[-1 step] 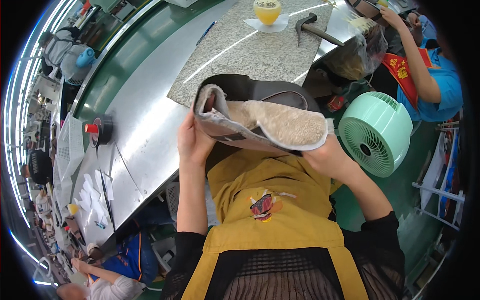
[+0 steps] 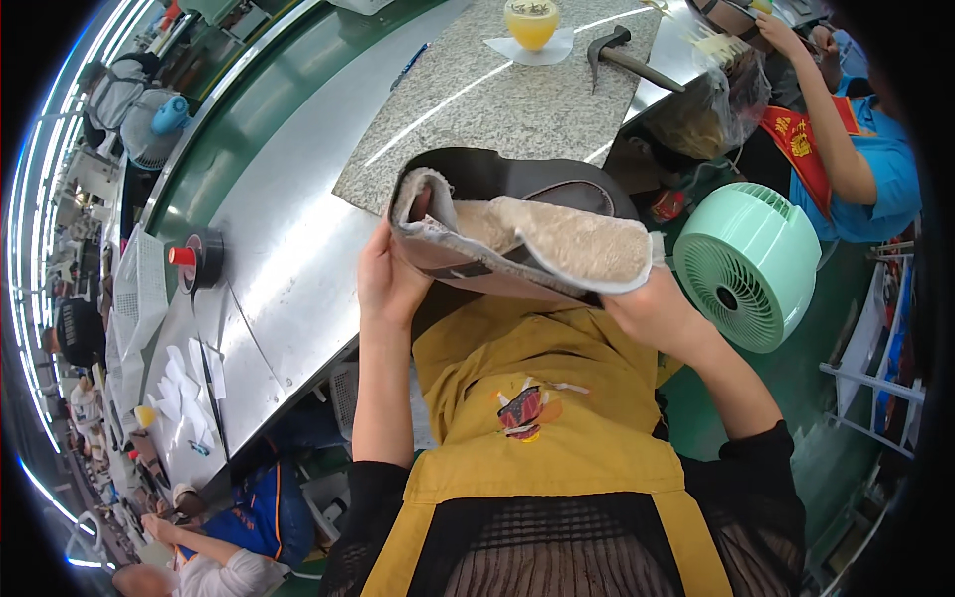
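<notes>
Both my hands on a fleece-lined dark boot (image 2: 527,234) held just in front of the granite slab (image 2: 497,95), left hand (image 2: 386,279) curled around its grey open end, right hand (image 2: 652,308) gripping the lining's far end, fingers hidden underneath, hammer (image 2: 627,55) and yellow cup (image 2: 530,22) on the slab's far side, green fan (image 2: 748,264) right of the boot

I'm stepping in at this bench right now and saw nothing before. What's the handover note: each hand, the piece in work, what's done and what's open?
Left hand: grips the open end of the fleece-lined boot upper.
Right hand: supports its other end from below.
The upper is held above the lap in front of the granite slab, lining side up, dark outer side facing away.
On the slab: a hammer and a yellow cup, both untouched. A green fan stands to the right.
Done: piece is picked up. Left: it carries no sole that shows; nothing else can be told.
</notes>
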